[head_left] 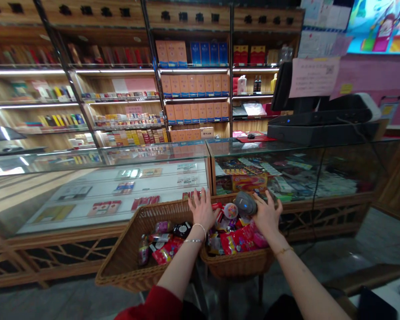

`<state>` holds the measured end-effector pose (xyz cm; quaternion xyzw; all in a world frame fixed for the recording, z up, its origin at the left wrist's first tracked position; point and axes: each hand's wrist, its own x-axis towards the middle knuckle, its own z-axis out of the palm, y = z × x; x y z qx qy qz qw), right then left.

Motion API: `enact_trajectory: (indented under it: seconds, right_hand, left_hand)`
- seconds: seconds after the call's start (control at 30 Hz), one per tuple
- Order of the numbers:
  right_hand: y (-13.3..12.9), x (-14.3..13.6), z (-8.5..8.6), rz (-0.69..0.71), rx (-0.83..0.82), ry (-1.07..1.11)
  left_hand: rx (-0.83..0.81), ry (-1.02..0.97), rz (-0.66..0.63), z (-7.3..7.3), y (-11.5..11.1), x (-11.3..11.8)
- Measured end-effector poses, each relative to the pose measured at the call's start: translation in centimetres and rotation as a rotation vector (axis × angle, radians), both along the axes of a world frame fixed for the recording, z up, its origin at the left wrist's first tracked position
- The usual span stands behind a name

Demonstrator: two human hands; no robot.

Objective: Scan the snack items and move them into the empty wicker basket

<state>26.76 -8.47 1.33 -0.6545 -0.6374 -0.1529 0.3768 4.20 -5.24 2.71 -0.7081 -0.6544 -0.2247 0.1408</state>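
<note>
My left hand [202, 212] is open, its fingers spread above the left side of a wicker basket [233, 266] heaped with packaged goods. My right hand [267, 218] is at that basket's far right, its near fingers against a dark grey rounded device [246, 203] with a small blue spot; its outer fingers stick out, and part of the grip is hidden. Between my hands lie a round tub [230, 210] with a colourful lid and a red candy bag [238, 240]. Left of my left forearm, a second wicker basket [116, 262] holds a small bottle [143, 251] and a red packet [168, 251].
A glass display counter [173, 153] runs behind the baskets, holding flat boxes and packets. A monitor [282, 86] and a printer-like machine [346, 109] stand on its right end. A black cable [316, 186] hangs down the glass. Stocked shelves [195, 69] line the wall.
</note>
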Motion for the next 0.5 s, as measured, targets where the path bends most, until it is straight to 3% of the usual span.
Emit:
enact_trajectory:
  seconds: [0.5]
  right_hand:
    - [2.3,1.2,-2.4,-0.013,0.008,0.043]
  left_hand:
    - [-0.217,0.287,-0.242,-2.1,3.7,4.5]
